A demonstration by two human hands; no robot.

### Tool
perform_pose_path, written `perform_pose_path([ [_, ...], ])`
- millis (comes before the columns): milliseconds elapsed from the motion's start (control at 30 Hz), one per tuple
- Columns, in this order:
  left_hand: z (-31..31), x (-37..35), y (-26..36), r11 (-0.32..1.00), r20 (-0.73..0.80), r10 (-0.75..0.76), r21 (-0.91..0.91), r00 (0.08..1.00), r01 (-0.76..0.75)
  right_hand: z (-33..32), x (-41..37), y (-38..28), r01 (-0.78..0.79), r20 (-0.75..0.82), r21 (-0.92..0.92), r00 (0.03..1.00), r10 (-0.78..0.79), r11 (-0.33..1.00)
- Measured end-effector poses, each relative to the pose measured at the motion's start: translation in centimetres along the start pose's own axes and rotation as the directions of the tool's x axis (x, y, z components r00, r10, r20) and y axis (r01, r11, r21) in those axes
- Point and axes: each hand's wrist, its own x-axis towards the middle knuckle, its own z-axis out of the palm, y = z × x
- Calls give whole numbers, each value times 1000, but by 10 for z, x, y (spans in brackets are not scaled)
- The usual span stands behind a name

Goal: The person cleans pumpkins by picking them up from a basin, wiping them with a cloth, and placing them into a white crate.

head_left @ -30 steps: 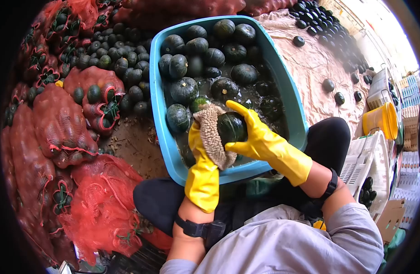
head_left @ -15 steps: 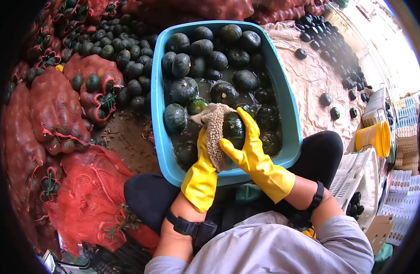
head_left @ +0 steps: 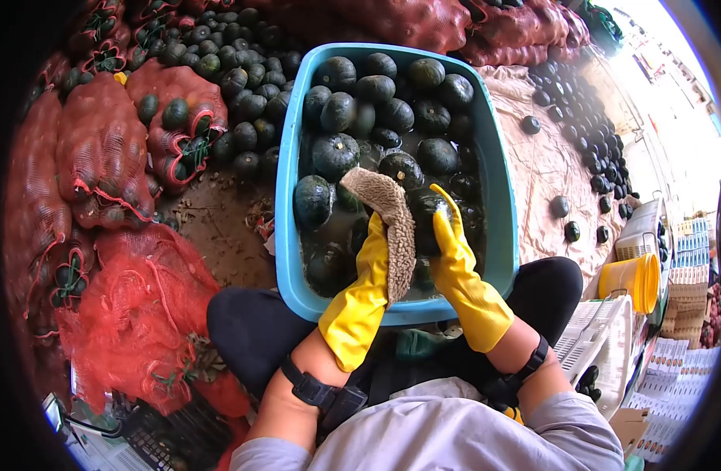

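Note:
A blue tub (head_left: pixel 287 228) of water holds several dark green squashes (head_left: pixel 335 155). My left hand (head_left: pixel 368 271), in a yellow rubber glove, is closed on a brown fluffy cloth (head_left: pixel 397 224) that hangs over its fingers and hides part of them. My right hand (head_left: pixel 458 267), gloved in yellow too, is beside a wet dark squash (head_left: pixel 427 220) near the tub's front end. Its fingers are around the right side of that squash, and the squash lies between my two hands.
Red mesh sacks (head_left: pixel 105 157) stand at the left, by a heap of squashes (head_left: pixel 254 78). More squashes lie on a pale sheet (head_left: pixel 525 188) at the right. Further right are a yellow bucket (head_left: pixel 631 281), white crates (head_left: pixel 592 337) and stacked cartons (head_left: pixel 670 377).
The squash has gone lower and my hands are farther apart. The cloth now stands away from the squash, draped over my left hand. The whole view has shifted slightly.

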Motion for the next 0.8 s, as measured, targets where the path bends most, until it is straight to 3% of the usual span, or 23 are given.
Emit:
perform_pose_path([
  [33, 1, -3, 6, 952, 33, 87, 293, 996, -93, 3, -3, -2, 49, 27, -136, 999, -46, 990],
  [67, 4, -7, 14, 811, 91, 158, 556, 983, -182, 5, -4, -6, 34, 57, -160, 998, -25, 987],
  [167, 27, -6, 29, 530, -28, 337, 832, 941, -164, 8, -8, -11, -32, 35, -318, 998, 46, 948],
  [200, 48, -16, 37, 600, -279, 308, 799, 909, 42, 11, -12, -13, -87, 14, -338, 995, 98, 937],
  [233, 68, -22, 47, 664, -511, 261, 711, 819, 232, 14, -16, -14, -91, 32, -391, 993, 112, 916],
  [267, 39, -14, 32, 639, -482, 394, 756, 782, 144, 11, -19, -16, -179, 42, -308, 979, 201, 934],
  [300, 13, -7, 16, 657, -489, 427, 746, 761, 111, 5, -19, -19, -269, 61, -223, 955, 289, 937],
  [367, -4, 2, 12, 701, -503, 410, 707, 761, 90, -10, -4, -26, -416, -12, -2, 910, 415, 910],
  [400, -11, 4, 11, 716, -498, 395, 694, 772, 81, -16, 5, -52, -450, -141, 28, 882, 449, 893],
  [433, -14, 6, 11, 726, -495, 384, 683, 779, 75, -30, 31, -67, -310, -112, 301, 928, 356, 902],
  [467, -16, 6, 12, 732, -491, 373, 677, 788, 75, -44, 57, -81, -172, -81, 559, 962, 260, 811],
  [500, -17, 7, 12, 736, -489, 364, 673, 793, 78, -72, 88, -98, -9, -135, 518, 987, 92, 856],
  [567, -18, 9, 14, 735, -481, 354, 673, 802, 80, -128, 150, -131, 330, -229, 424, 940, -252, 843],
  [633, -20, 11, 15, 732, -474, 347, 676, 810, 82, -103, 175, -101, 549, -147, 23, 828, -541, 835],
  [667, -20, 12, 15, 730, -469, 343, 678, 814, 83, -38, 144, -101, 316, -13, -391, 937, -348, 864],
  [700, -20, 13, 15, 730, -463, 338, 679, 819, 83, 31, 113, -101, 76, 16, -750, 995, -98, 657],
  [733, -20, 14, 16, 727, -457, 335, 682, 824, 83, 21, 129, -67, 391, 379, -892, 921, -93, 228],
  [767, -20, 15, 16, 723, -450, 335, 687, 828, 81, -29, 167, -7, 487, 486, -874, 872, 60, 3],
  [800, -19, 17, 17, 716, -440, 334, 693, 833, 79, 1, 161, 4, 379, 271, -857, 908, 320, -350],
])
